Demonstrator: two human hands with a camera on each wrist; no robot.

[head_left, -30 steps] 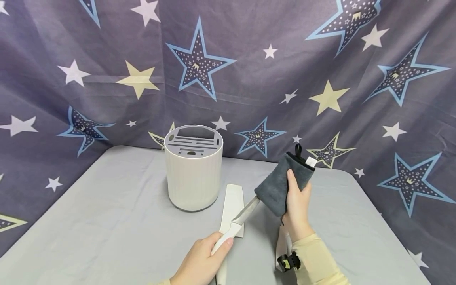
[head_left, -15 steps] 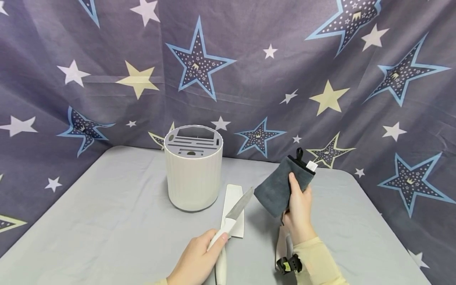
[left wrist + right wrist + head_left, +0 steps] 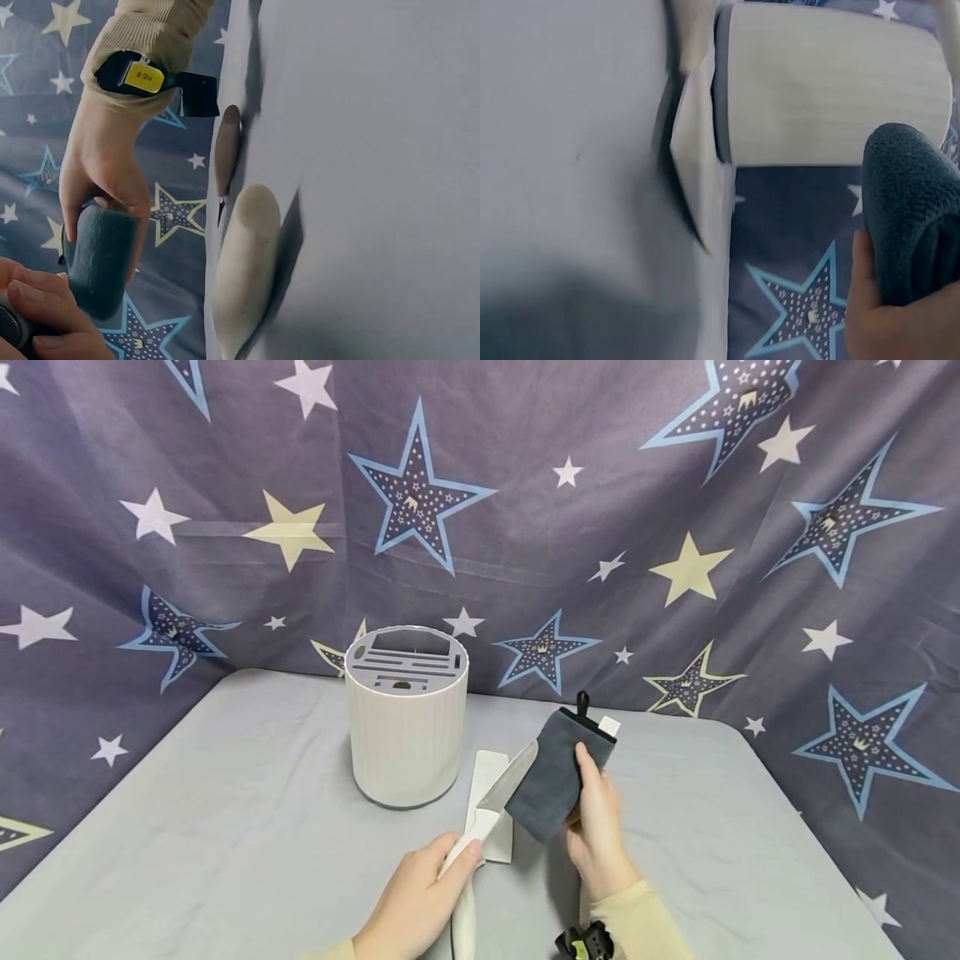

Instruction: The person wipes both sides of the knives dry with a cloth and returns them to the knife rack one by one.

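My left hand (image 3: pixel 420 893) grips the white handle of a kitchen knife (image 3: pixel 508 777), its blade pointing up and to the right. In my right hand (image 3: pixel 597 835) is a folded dark grey cloth (image 3: pixel 553 768) with a black loop and a white tag, thumb on its near face. The blade's tip end overlaps the cloth's left edge in the head view. Beneath the knife, a cleaver (image 3: pixel 487 777) with a pale, broad blade lies on the table, its white handle (image 3: pixel 247 262) toward me. The right wrist view shows the cloth's thick folds (image 3: pixel 907 202) close up.
A white, ribbed, round knife block (image 3: pixel 408 743) with a slotted grey top stands behind the cleaver, left of the cloth. Another handle (image 3: pixel 227 150) lies on the grey-covered table (image 3: pixel 225 827) near my right wrist. A star-patterned curtain (image 3: pixel 480 510) hangs behind.
The knife first drew back from the cloth, down and to the left. Then my right hand brought the cloth left and down, so the cloth and blade overlap again.
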